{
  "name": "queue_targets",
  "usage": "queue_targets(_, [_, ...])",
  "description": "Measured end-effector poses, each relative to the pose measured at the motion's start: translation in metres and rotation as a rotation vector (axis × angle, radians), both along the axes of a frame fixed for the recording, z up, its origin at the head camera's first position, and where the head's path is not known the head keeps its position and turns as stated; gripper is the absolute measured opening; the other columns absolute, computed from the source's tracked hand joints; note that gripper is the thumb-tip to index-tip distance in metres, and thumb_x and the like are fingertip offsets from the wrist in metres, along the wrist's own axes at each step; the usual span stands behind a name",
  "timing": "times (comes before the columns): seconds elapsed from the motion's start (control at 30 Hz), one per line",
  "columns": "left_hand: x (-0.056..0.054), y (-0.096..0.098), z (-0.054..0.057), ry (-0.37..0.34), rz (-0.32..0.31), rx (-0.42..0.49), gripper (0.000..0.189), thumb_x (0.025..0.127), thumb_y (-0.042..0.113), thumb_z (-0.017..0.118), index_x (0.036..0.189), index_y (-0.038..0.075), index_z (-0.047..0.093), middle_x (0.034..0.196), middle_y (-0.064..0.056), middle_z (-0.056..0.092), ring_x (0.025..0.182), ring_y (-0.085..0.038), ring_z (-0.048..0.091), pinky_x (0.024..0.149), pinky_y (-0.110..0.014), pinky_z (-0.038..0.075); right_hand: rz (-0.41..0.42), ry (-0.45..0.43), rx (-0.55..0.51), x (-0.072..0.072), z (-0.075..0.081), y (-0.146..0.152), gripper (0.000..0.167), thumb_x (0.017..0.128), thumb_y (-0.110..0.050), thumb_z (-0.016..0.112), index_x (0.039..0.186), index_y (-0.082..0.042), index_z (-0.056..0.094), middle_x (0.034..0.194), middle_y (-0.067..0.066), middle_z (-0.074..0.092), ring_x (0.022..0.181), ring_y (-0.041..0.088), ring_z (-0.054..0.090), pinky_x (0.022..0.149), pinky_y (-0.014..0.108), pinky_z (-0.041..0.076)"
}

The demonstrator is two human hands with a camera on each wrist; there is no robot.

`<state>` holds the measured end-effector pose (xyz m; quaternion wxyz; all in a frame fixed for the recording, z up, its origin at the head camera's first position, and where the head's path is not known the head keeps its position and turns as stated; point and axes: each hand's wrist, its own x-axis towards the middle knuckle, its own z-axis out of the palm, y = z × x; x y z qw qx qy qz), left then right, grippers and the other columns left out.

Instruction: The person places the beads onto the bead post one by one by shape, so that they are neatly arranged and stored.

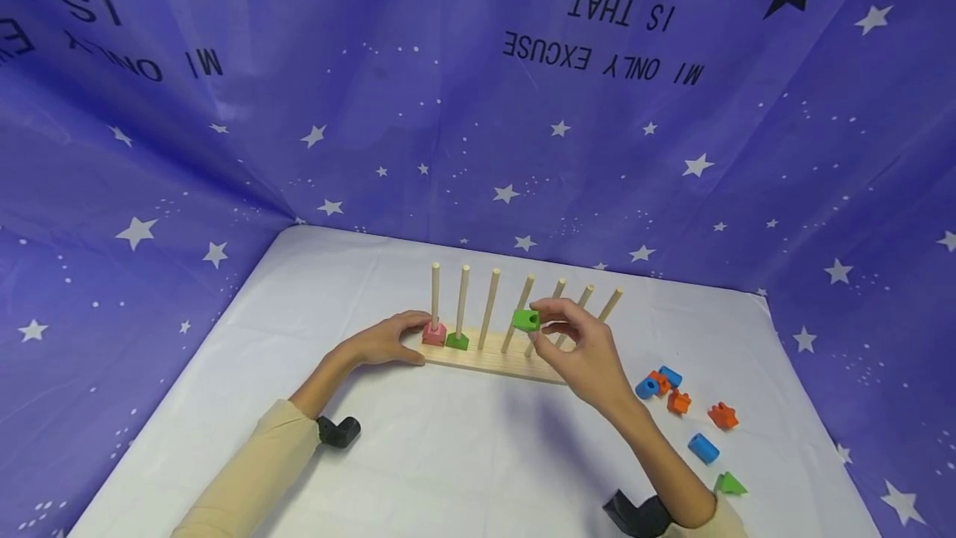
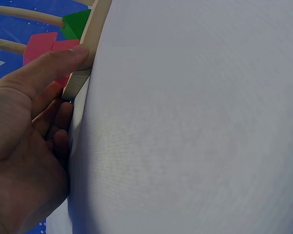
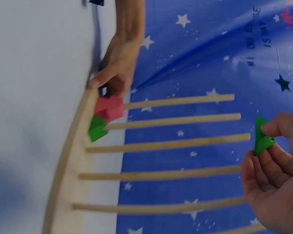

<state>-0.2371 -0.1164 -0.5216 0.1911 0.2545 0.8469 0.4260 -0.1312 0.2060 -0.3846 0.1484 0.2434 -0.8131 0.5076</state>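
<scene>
A wooden peg board (image 1: 493,364) with several upright pegs stands on the table. My left hand (image 1: 384,341) grips its left end, the thumb on the front edge in the left wrist view. Pink blocks (image 1: 434,335) sit low on the leftmost peg, and a green triangular block (image 1: 457,342) is at the foot of the second. My right hand (image 1: 593,359) pinches another green triangular block (image 1: 526,320), its hole showing, between thumb and fingers. In the right wrist view this held block (image 3: 261,136) is near the peg tips, apart from them.
Loose on the right of the white-covered table (image 1: 418,455) lie orange star-shaped blocks (image 1: 723,415), blue cylinders (image 1: 703,448) and a green triangular block (image 1: 730,484). A purple star-patterned cloth (image 1: 463,148) hangs behind. Black wrist devices (image 1: 339,432) show at both forearms.
</scene>
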Motion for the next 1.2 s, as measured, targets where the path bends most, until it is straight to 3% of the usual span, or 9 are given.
queue_targets(0.37, [0.002, -0.001, 0.0, 0.054, -0.026, 0.01, 0.077, 0.082, 0.023, 0.081, 0.145, -0.001, 0.046, 0.15, -0.026, 0.04, 0.139, -0.045, 0.035, 0.115, -0.059, 0.024, 0.107, 0.058, -0.078, -0.027, 0.027, -0.04, 0.032, 0.091, 0.005, 0.068, 0.123, 0.002, 0.066, 0.114, 0.011, 0.067, 0.103, 0.024, 0.064, 0.095, 0.034, 0.053])
queue_targets(0.63, [-0.002, 0.001, -0.002, -0.002, -0.009, -0.008, 0.078, 0.081, 0.02, 0.083, 0.147, 0.001, 0.045, 0.153, -0.023, 0.037, 0.142, -0.041, 0.032, 0.117, -0.055, 0.021, 0.064, 0.069, -0.051, -0.051, 0.04, -0.067, 0.032, 0.094, -0.001, 0.067, 0.126, 0.002, 0.065, 0.115, 0.01, 0.067, 0.108, 0.021, 0.063, 0.101, 0.031, 0.048])
queue_targets(0.9, [-0.003, 0.002, -0.001, -0.004, -0.011, -0.01, 0.078, 0.081, 0.019, 0.083, 0.148, 0.003, 0.046, 0.154, -0.021, 0.037, 0.143, -0.04, 0.03, 0.118, -0.055, 0.02, 0.0, 0.009, 0.039, -0.057, 0.032, -0.081, 0.031, 0.095, -0.002, 0.065, 0.126, 0.001, 0.066, 0.118, 0.011, 0.066, 0.111, 0.023, 0.061, 0.099, 0.028, 0.049])
queue_targets(1.2, [-0.002, 0.001, 0.002, -0.009, -0.015, -0.009, 0.078, 0.081, 0.02, 0.083, 0.147, 0.003, 0.046, 0.154, -0.021, 0.036, 0.144, -0.041, 0.029, 0.118, -0.056, 0.019, -0.027, -0.015, 0.036, -0.058, 0.026, -0.085, 0.031, 0.094, -0.004, 0.066, 0.125, 0.0, 0.066, 0.112, 0.011, 0.065, 0.103, 0.024, 0.061, 0.086, 0.039, 0.052])
